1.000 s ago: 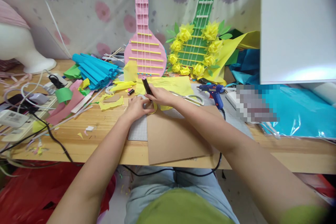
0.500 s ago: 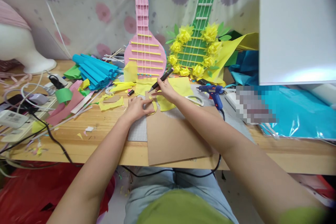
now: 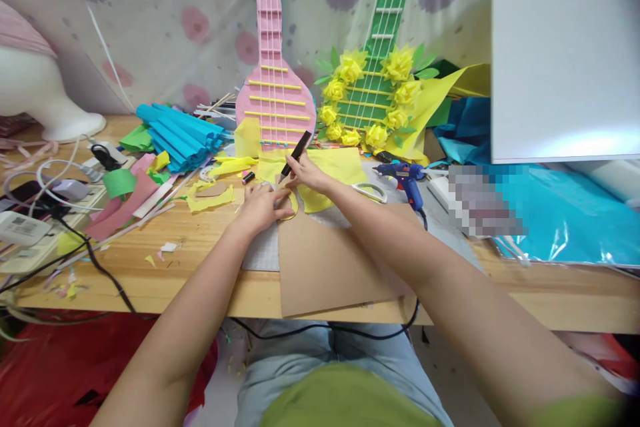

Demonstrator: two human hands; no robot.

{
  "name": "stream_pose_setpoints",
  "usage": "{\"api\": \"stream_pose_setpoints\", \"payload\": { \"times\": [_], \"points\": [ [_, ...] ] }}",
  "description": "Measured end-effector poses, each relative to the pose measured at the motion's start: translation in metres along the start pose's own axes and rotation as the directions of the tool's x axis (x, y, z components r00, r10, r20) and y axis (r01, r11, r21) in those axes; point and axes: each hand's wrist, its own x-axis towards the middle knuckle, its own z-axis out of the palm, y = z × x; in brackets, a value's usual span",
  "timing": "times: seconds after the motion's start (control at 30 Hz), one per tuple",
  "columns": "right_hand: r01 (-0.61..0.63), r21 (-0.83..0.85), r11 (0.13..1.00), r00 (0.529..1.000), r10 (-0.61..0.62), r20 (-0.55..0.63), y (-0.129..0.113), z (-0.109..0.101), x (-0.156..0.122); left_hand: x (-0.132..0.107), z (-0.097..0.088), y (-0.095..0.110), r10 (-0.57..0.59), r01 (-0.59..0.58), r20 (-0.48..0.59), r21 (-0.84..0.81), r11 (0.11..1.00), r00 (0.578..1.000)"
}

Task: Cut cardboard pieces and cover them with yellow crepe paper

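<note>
My right hand (image 3: 310, 175) grips a black marker (image 3: 299, 152), tilted with its tip pointing down and left, just above my left fingers. Flat on the work surface, my left hand (image 3: 261, 208) has its fingers apart, pressing on a small rounded yellow piece (image 3: 292, 207) at the top left corner of a brown cardboard sheet (image 3: 335, 273). My fingers hide part of that piece. The marker's cap (image 3: 248, 177) lies just beyond my left hand. Yellow crepe paper (image 3: 345, 163) spreads behind both hands.
A blue glue gun (image 3: 407, 180) and white-handled scissors (image 3: 371, 193) lie to the right. Pink (image 3: 275, 100) and green (image 3: 367, 100) craft instruments stand at the back. Power strips with cables (image 3: 70, 207) crowd the left. A cutting mat (image 3: 261, 253) shows under the cardboard.
The marker has tipped more upright, and its tip has shifted slightly left and down with my right hand. My left hand stays pressed at about the same spot.
</note>
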Motion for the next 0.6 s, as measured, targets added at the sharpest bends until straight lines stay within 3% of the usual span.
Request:
{"api": "stream_pose_setpoints", "payload": {
  "times": [0.33,0.47,0.6],
  "points": [
    [0.065,-0.197,0.978,0.997,-0.054,0.060,-0.005,-0.002,0.000,-0.006,-0.010,0.013,0.107,-0.107,0.012,0.097,0.989,0.994],
    [0.127,-0.363,0.923,0.977,-0.053,0.207,-0.014,-0.004,0.003,-0.009,-0.019,0.022,0.150,-0.160,0.079,0.126,0.979,0.985],
    [0.300,-0.491,0.818,0.922,-0.117,0.368,-0.027,-0.001,0.010,-0.011,-0.027,0.034,0.127,-0.162,0.174,0.204,0.965,0.977]
  ]
}}
